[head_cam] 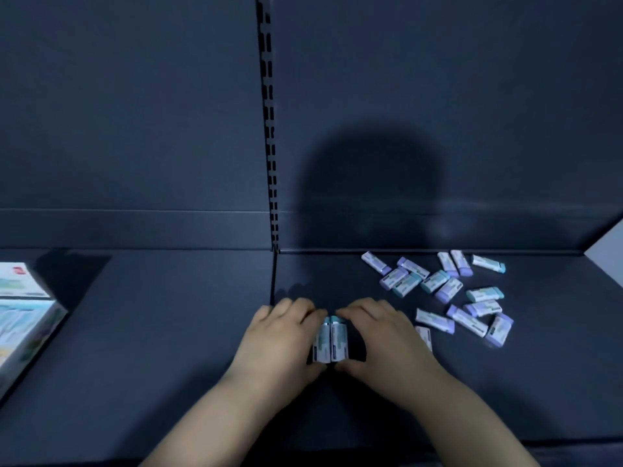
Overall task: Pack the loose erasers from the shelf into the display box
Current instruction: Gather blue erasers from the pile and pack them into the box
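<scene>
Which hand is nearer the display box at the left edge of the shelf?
Left. The left hand holds the gathered erasers on the side facing the display box; the right hand holds them from the far side.

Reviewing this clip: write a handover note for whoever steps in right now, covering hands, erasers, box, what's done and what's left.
Left hand and right hand: both hold a small bundle of erasers, squared side by side on the shelf.
Loose erasers: scattered to the right.
Display box: far left edge; its inside is not visible.
Done: one bundle gathered.
Left: carry it to the box, then pack the rest.
</scene>
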Action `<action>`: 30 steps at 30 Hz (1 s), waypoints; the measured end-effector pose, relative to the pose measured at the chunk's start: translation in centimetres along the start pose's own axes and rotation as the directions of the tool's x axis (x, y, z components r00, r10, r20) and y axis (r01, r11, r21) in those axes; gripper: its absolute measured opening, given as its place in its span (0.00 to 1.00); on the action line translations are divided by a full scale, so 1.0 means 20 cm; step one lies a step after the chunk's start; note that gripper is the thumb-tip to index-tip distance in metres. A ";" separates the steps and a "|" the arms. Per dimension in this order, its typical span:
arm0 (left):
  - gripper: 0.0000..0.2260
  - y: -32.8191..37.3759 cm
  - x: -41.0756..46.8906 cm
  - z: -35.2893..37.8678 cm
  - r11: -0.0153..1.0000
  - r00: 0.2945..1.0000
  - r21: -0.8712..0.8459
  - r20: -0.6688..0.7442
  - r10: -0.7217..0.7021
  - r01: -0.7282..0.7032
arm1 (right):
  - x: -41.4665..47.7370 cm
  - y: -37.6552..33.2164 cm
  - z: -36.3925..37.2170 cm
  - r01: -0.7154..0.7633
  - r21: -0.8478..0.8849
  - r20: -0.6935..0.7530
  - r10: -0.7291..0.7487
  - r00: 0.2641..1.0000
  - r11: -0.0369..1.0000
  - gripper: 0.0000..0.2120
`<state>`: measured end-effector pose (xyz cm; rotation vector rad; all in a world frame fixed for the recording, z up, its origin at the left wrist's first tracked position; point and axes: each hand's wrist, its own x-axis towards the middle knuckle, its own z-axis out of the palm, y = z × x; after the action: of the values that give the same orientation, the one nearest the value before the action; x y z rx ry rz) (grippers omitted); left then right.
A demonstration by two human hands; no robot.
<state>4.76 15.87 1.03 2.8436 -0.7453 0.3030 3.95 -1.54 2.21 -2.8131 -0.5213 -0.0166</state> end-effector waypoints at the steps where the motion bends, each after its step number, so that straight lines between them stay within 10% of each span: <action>1: 0.32 0.00 -0.03 0.00 1.000 1.000 0.013 -0.008 0.002 -0.002 | -0.02 -0.02 0.01 -0.002 -0.007 0.002 0.002 1.000 1.000 0.31; 20: 0.36 0.05 -0.51 -0.15 0.977 0.983 0.117 0.035 -0.182 0.177 | -0.21 -0.33 0.00 0.172 0.032 0.043 -0.174 0.984 0.985 0.30; 30: 0.33 -0.48 -0.82 -0.29 0.979 0.987 0.129 -0.014 -0.160 0.160 | 0.00 -0.90 0.18 0.175 0.006 0.036 -0.175 0.984 0.985 0.32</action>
<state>-5.23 32.95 1.47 3.0016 -0.5086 0.3443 -2.64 15.55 3.70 -2.7605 -0.7755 -0.0001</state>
